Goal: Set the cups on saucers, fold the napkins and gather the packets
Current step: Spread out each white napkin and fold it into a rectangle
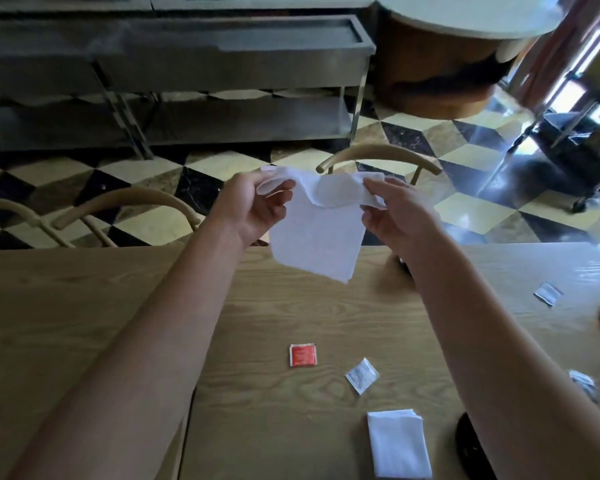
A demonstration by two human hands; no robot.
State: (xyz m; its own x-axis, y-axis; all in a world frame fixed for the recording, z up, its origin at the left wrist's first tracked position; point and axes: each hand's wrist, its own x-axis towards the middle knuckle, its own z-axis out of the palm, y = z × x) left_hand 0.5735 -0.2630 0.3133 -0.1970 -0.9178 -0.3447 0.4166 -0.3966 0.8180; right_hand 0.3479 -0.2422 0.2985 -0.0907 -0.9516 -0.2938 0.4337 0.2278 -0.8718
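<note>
Napkin, white paper, hangs in the air above the wooden table, pinched along its top edge by both hands. Left hand holds the upper left corner between thumb and curled fingers; right hand pinches the upper right corner the same way, and the sheet droops below the fingertips with its top edge rumpled between them.

To fold it well, I would first pull the two corners gently apart until that slack edge runs straight, then bring corner to corner and lay it flat to crease, matching the folded napkin lying near the right forearm.

Below the hands, on the table, a red packet and a white packet lie apart, with another white packet further right, all ungathered.
</note>
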